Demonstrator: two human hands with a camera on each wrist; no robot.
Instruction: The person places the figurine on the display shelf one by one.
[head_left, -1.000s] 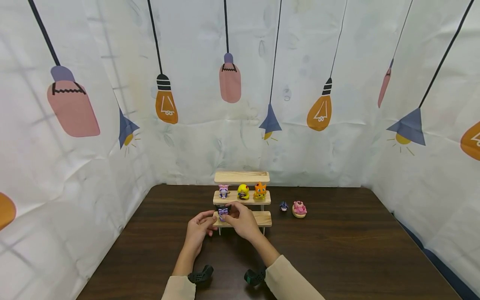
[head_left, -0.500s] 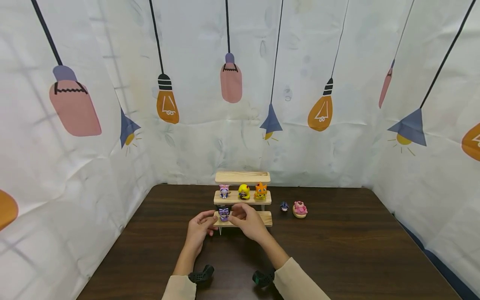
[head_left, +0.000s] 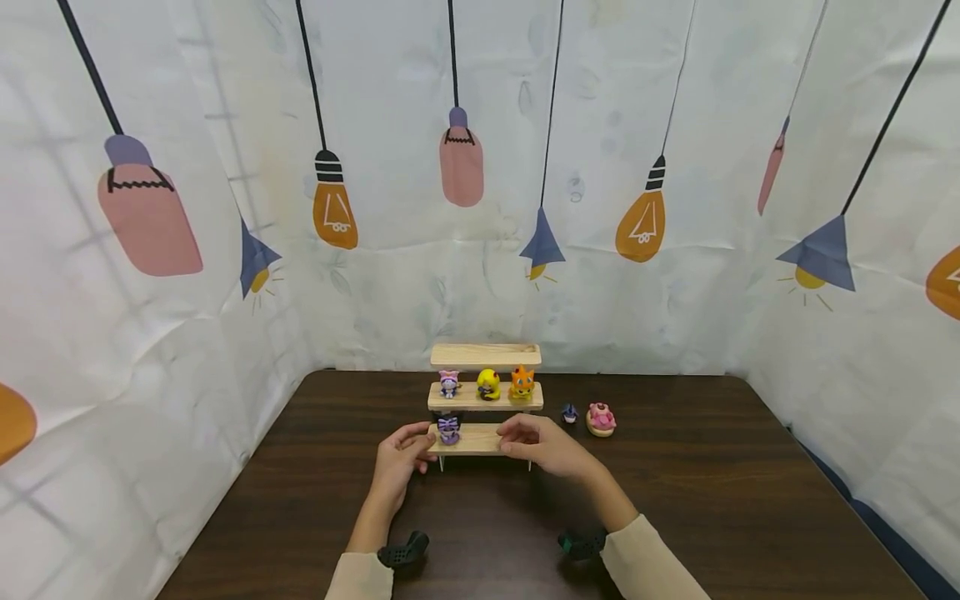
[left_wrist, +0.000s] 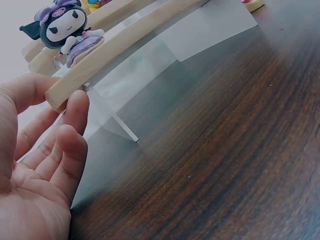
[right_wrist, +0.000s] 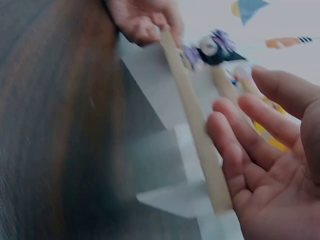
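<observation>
A three-tier wooden display shelf with clear supports stands on the table. My left hand pinches the left end of its lowest board, thumb above and fingers below, as the left wrist view shows. On that board, close to the left hand, sits a black-and-purple figurine with a purple bow. My right hand is at the right part of the same board, fingers loosely bent with nothing between them; in the right wrist view its palm faces the board.
The middle board holds a pink-and-white figurine, a yellow figurine and an orange figurine. Right of the shelf, a small dark blue figurine and a pink figurine stand on the dark table. A printed cloth hangs behind.
My right hand has let go of the black-and-purple figurine and moved right along the lowest board. The figurine stays at the board's left. My left hand keeps its place.
</observation>
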